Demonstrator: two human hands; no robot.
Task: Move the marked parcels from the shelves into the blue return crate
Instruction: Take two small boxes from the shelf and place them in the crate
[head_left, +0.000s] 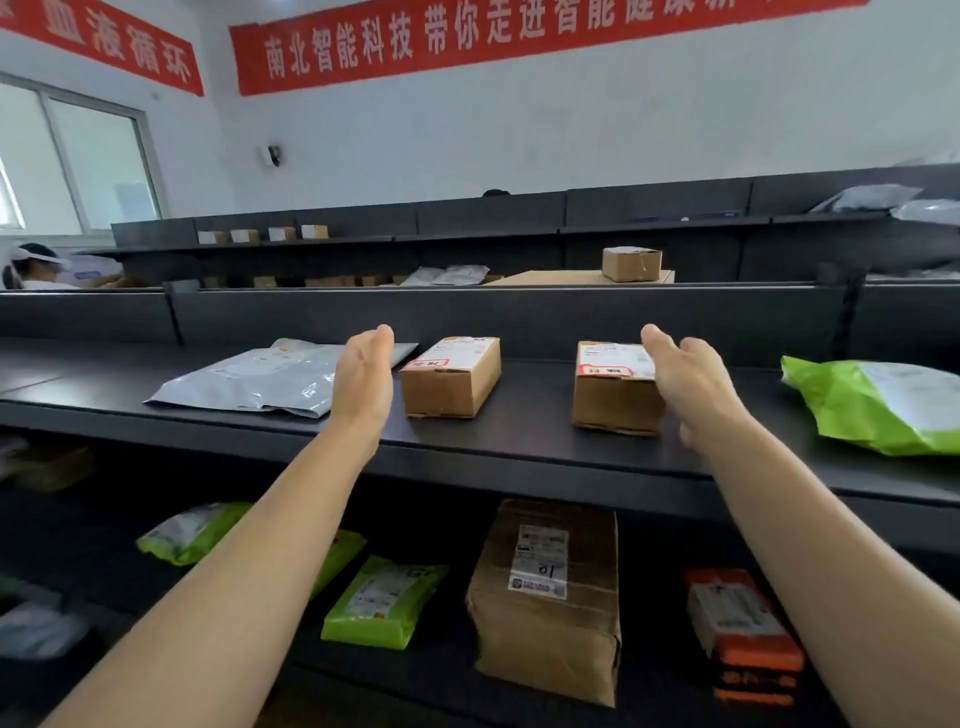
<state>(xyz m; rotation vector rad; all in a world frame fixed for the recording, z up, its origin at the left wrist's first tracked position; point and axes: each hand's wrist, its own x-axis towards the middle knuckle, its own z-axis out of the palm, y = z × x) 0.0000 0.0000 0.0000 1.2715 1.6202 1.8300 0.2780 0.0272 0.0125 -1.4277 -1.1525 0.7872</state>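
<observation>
**Hands flank two red-marked boxes**

Both hands are open and hold nothing. My right hand (685, 379) touches the right box (615, 389) at its right side, thumb over the label. My left hand (363, 374) hovers just left of the left box (449, 376), whose long axis runs away from me. No blue crate shows.

Both bare forearms reach forward and up from the lower corners of the view, converging slightly toward the middle. The left hand (363, 374) is held edge-on, palm facing inward to the right, fingers straight and pressed together, pointing away from the body, holding nothing. The right hand (685, 379) is open too, palm turned inward and down, its fingers (655, 340) loosely extended and a little spread. The thumb of the right hand hangs below the palm.
</observation>
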